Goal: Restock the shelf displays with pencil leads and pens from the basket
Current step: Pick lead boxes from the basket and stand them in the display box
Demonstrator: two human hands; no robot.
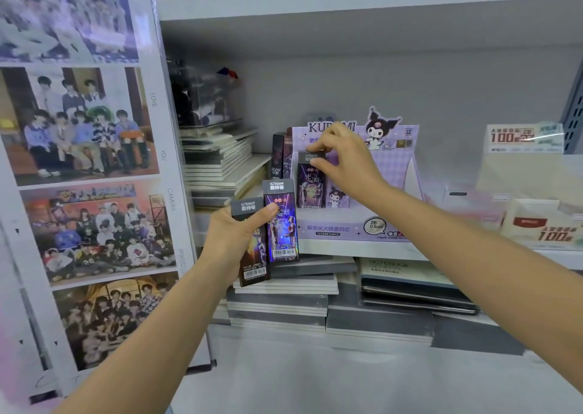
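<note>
My left hand grips two dark Ultraman pencil-lead boxes upright in front of the shelf. My right hand pinches the grey top of a third Ultraman lead box, which stands inside the purple Kuromi display box at its left end. A small Kuromi lead pack stands beside it in the display. The basket is out of view.
Two dark boxes stand left of the display. Notebook stacks lie on the shelf at the left and more notebooks below. Cream lead displays sit at the right. A photo poster panel fills the left side.
</note>
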